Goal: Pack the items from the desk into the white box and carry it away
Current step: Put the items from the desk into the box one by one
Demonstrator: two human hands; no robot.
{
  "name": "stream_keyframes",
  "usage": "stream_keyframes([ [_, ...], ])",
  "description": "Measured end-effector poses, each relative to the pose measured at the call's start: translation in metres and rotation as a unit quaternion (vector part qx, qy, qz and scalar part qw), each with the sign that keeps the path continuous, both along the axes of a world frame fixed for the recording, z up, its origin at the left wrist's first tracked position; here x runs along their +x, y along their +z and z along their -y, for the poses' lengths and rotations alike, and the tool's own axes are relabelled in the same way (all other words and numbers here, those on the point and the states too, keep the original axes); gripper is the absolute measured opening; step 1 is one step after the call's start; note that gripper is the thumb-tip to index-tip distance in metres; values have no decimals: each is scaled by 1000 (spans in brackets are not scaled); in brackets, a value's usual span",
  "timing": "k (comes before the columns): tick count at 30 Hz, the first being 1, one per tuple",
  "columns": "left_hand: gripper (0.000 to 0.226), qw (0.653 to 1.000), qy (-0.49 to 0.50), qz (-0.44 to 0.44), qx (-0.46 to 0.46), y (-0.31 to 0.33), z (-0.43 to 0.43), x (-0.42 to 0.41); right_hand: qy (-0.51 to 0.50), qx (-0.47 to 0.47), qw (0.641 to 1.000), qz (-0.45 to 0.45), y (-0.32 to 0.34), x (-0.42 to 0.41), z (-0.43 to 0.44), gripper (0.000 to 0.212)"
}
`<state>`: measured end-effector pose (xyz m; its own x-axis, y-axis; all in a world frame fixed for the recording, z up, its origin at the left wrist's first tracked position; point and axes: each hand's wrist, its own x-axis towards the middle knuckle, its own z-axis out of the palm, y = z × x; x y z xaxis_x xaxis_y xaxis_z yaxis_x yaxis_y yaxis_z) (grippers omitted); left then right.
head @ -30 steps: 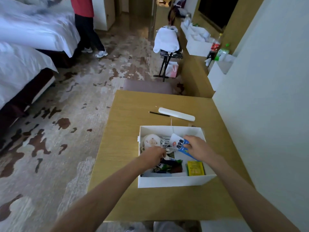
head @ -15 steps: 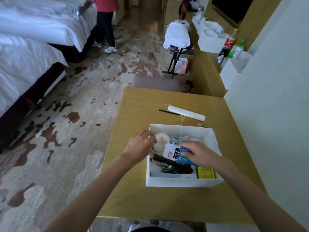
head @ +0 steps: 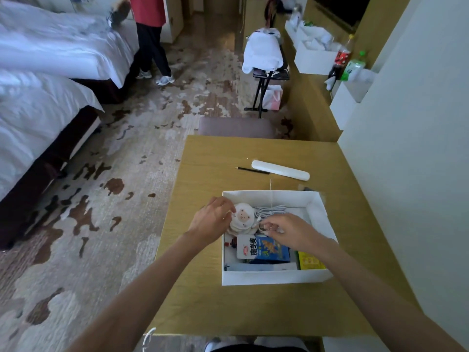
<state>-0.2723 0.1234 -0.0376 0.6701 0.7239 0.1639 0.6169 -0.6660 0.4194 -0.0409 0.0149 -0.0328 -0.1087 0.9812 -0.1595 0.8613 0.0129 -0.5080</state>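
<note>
The white box (head: 274, 278) sits open on the wooden desk (head: 203, 295). Inside lie a round white bear-face item (head: 244, 216), a coiled white cable (head: 271, 210), a blue-and-white snack packet (head: 264, 248) and a yellow packet (head: 311, 261). My left hand (head: 213, 221) is at the box's left rim, its curled fingers holding the edge of the round item. Over the middle of the box, my right hand (head: 289, 230) pinches the near end of the cable. Beyond the box, a long white case (head: 280, 169) and a black pencil (head: 252, 170) lie on the desk.
A small clear packet (head: 311, 189) lies just behind the box. A grey chair back (head: 236, 127) stands at the desk's far edge, a wall to the right. Two beds are at the left, and a person (head: 152, 36) stands beside them. A luggage stand with white towels (head: 264, 59) is further back.
My right hand let go of the snack packet, which now lies flat in the box, and moved up to the cable. My left hand came out of the box's middle to the round item.
</note>
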Motion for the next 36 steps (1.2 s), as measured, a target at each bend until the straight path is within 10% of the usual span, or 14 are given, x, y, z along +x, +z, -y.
stream_keyframes([
  [9,19,994,65,47,-70,16,-56,84,-136,100,979,-109,26,100,-53,17],
  [18,36,970,91,-137,-182,-50,-164,172,-183,21,978,-97,-37,173,-151,21],
  [36,26,963,24,-267,-4,-106,-182,191,-138,18,989,52,-122,197,-224,47],
])
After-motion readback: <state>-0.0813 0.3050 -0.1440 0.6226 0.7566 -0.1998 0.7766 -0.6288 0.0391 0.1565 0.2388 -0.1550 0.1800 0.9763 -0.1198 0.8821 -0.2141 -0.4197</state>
